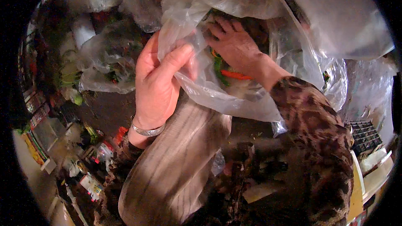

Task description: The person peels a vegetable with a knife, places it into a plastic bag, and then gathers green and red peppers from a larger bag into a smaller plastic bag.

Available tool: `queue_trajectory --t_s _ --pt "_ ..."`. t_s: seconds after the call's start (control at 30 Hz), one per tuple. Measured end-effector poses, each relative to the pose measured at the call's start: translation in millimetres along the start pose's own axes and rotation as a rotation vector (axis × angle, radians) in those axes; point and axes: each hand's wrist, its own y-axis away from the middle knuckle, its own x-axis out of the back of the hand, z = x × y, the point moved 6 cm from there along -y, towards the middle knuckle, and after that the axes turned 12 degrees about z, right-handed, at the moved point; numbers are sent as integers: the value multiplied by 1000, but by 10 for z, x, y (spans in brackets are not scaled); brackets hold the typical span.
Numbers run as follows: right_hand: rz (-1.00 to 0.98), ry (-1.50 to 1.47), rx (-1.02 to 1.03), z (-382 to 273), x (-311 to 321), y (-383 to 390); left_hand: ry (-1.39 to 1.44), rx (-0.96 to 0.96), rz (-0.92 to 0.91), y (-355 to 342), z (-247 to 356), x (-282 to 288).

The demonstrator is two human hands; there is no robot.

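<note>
My left hand (161, 69) pinches the left rim of a large clear plastic bag (234, 104), thumb on top of the film. Through the bag's wide mouth goes my right hand (236, 44), its fingers spread and reaching toward the far inside; the fingertips are partly in shadow. Inside, below that hand, lie red chili peppers (235, 74) and green ones (218, 65). Whether the right fingers touch any pepper I cannot tell. A silver bracelet (148, 130) circles my left wrist, and a brown patterned sleeve (310, 109) covers my right forearm.
Another clear bag (111, 75) with greens inside lies to the left. More plastic film (339, 12) spreads at the upper right. A dark slatted crate (365, 136) stands at the right edge. Small colourful packages (91, 185) sit at the lower left, and striped beige cloth (176, 163) hangs below my hands.
</note>
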Motion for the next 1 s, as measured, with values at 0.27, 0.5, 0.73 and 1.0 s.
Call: queue_trajectory --t_s 0.27,0.5,0.73,1.0 --pt "-48 -124 37 63 286 98 9 6 78 47 28 73" --pt "-201 -629 -384 503 1143 395 30 6 15 -3 -17 46" --pt "126 -1547 -872 873 1614 -94 31 -7 52 8 24 43" --pt "-227 -991 -640 616 768 129 -12 -23 -26 -112 86 -31"
